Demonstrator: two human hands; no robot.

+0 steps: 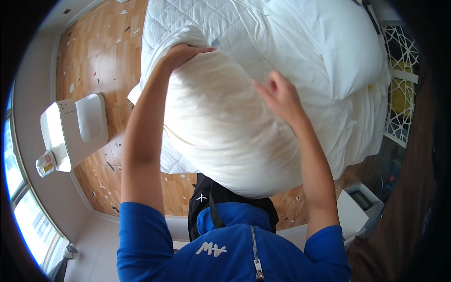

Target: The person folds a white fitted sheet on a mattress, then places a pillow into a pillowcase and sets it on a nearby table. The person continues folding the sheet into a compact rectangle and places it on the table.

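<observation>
A large stuffed white pillow (pixel 225 127) lies on the near end of the bed, its lower edge bulging over the mattress edge against my body. Across its upper left end rests my left hand (pixel 188 54), the thumb lying on the fabric and the other fingers hidden in a fold of white cloth (pixel 186 35). My right hand (pixel 280 91) hovers at the pillow's upper right side, blurred, with its fingers curled; whether it pinches the thin fabric there cannot be told. Beneath is a quilted white mattress cover (pixel 172 16).
Bunched white bedding (pixel 345 53) covers the bed's right side. A white stool or chair (pixel 90 120) stands at left near the window. A white drawer unit (pixel 356 211) is at lower right, below a lattice panel (pixel 401 88). Scraps litter the wooden floor (pixel 88 63).
</observation>
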